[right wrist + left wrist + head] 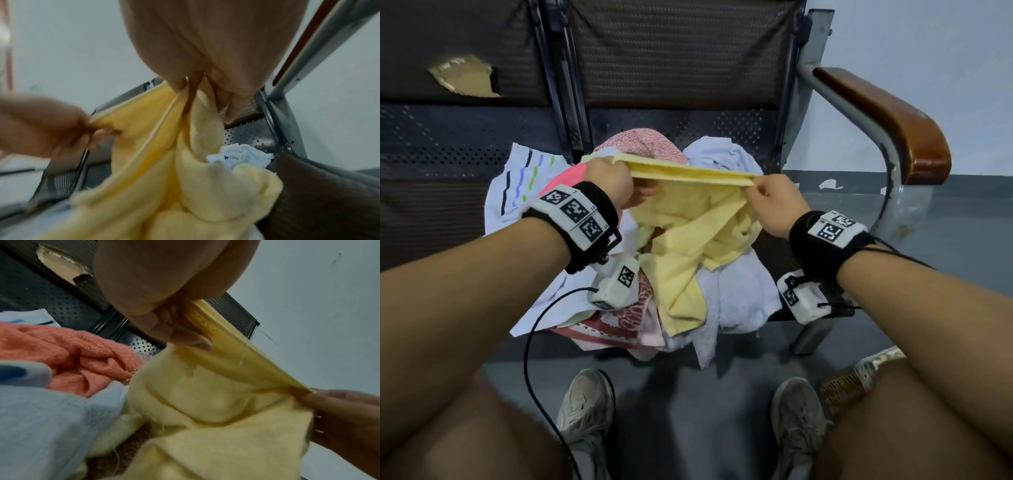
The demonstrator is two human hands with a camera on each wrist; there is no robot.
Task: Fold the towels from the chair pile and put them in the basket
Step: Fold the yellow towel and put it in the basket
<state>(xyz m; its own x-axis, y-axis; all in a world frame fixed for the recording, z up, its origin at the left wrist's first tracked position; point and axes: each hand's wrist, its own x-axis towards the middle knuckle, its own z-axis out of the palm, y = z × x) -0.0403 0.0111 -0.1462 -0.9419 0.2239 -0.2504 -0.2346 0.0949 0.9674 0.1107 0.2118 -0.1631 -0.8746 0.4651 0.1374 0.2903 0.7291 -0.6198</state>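
Your left hand (608,178) pinching one end of the yellow towel (688,219), your right hand (774,202) pinching the other end, top edge pulled tight between them, the rest hanging onto the towel pile (736,291) on the chair (876,113)

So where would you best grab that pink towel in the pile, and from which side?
Take the pink towel by its raised, bunched fold, coming from above on the left. The yellow towel, stretched between the left hand and right hand, covers its right side, so only the left is free.
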